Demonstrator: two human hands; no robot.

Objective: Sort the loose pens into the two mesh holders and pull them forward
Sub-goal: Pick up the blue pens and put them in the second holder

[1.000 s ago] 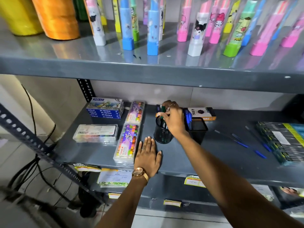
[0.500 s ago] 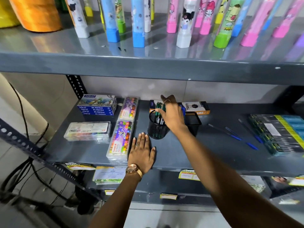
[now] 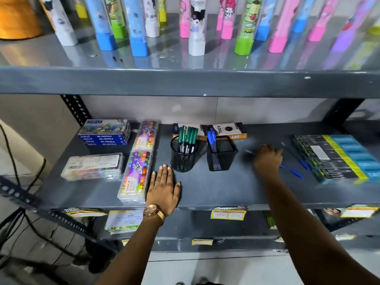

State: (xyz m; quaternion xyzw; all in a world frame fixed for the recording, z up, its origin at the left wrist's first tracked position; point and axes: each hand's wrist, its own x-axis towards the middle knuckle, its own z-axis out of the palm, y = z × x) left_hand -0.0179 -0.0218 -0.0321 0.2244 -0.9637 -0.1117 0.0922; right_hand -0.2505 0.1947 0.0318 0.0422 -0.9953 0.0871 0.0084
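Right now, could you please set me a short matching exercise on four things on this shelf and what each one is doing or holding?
Things:
1. round holder
2. square holder
3. left hand
4. right hand

States:
A. lies flat on the shelf, empty
B. holds green pens
C. reaches over the loose blue pens
D. holds blue pens

Pairs: 1-B, 2-D, 3-A, 4-C
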